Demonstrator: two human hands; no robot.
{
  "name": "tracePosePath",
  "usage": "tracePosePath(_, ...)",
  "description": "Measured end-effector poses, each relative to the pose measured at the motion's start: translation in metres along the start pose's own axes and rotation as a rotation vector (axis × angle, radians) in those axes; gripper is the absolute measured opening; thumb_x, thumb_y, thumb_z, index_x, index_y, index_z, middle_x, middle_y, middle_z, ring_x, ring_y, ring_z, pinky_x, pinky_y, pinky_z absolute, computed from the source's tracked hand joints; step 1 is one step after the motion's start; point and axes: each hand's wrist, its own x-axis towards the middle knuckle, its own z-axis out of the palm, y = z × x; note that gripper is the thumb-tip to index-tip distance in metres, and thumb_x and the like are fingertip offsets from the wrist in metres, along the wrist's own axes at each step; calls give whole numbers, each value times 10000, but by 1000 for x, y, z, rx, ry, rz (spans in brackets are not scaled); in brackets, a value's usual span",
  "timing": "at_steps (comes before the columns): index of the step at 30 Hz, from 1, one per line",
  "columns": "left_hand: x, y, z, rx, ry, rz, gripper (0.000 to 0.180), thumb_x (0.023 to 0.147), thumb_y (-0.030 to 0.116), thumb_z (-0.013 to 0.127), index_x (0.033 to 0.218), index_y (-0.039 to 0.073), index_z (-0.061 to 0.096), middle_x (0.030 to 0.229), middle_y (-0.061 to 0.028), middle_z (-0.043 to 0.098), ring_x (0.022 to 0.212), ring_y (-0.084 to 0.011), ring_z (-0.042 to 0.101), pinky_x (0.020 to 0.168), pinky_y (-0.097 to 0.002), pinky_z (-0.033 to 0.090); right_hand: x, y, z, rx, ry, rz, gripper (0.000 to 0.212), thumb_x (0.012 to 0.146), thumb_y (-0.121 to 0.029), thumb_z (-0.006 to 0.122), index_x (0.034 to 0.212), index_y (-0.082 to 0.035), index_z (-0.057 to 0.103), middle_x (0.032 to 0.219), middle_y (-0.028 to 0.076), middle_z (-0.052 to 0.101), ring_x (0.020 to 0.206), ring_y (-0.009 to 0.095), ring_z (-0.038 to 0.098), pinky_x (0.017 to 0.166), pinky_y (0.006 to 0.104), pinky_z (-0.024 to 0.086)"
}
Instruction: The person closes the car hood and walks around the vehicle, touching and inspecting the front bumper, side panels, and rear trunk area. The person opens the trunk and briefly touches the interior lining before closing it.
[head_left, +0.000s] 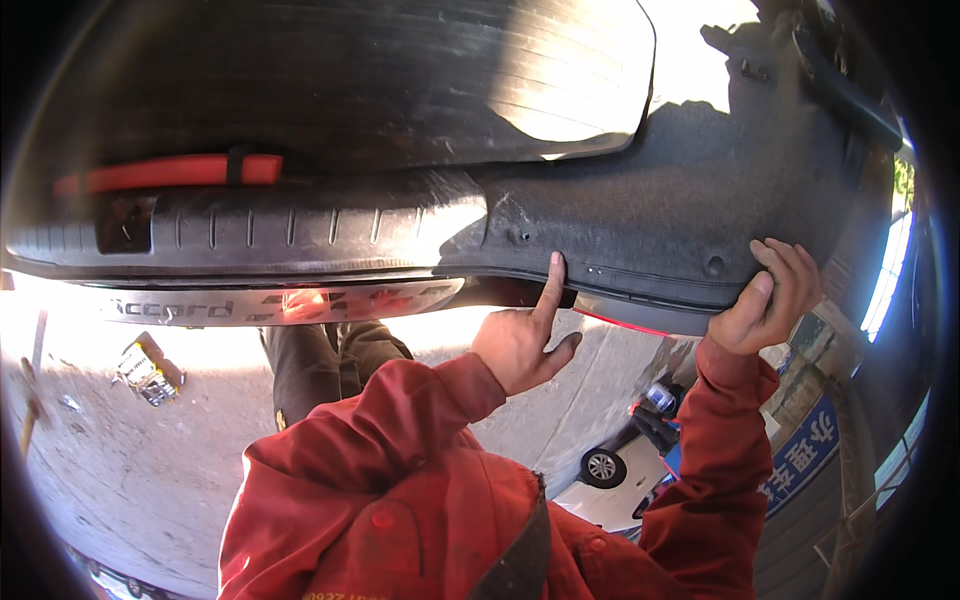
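Observation:
The open trunk of a car lies in front of me, with a black side trim panel point(640, 215) curving along its right edge. My left hand point(520, 342) reaches to the panel's lower edge. Its index finger is stretched out with the tip at the black rubber seal point(620, 290), and the thumb stands apart. Farther right, my right hand point(768, 300) is closed over the outer edge of the same panel, fingers bent onto its surface. Small holes show in the panel near both hands. A ribbed black sill cover point(330, 228) runs to the left.
A long red bar-shaped piece point(180, 174) is strapped behind the sill. The black trunk mat point(330, 80) lies beyond. Below the sill is a light strip point(240, 305). An open tool case point(150, 372) lies on the concrete ground. A white car point(610, 495) and a blue sign point(805, 450) stand at lower right.

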Motion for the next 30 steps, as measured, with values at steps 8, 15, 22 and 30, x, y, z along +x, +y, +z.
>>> tracePosePath(8,7,-2,-28,91,111,172,795,848,229,760,1488,-88,409,728,-108,656,620,-244,645,584,-356,518,1,-7,-8,55,-44,153,259,923,-257,547,899,-79,733,975,63,688,1078,281,557,1084,484,323)
tracePosePath(15,45,26,-36,265,307,247,588,864,298,738,1380,54,597,1231,-170,618,1104,-302,607,943,-420,464,0,-7,-8,65,-8,189,268,884,-271,538,872,-94,739,965,52,692,1118,284,541,1149,487,245)
tracePosePath(22,104,29,-18,90,152,317,689,988,549,518,1528,127,438,1499,-170,467,1431,-356,382,1189,-541,211,-2,-8,-9,52,-48,217,295,891,-302,531,862,-102,745,964,41,692,1124,280,533,1148,485,248)
tracePosePath(30,102,38,-25,103,110,287,658,1012,484,510,1540,107,402,1500,-168,473,1432,-358,383,1193,-535,208,3,-8,-8,32,18,190,246,881,-325,578,850,-132,729,979,-1,681,1083,248,534,1005,479,346)
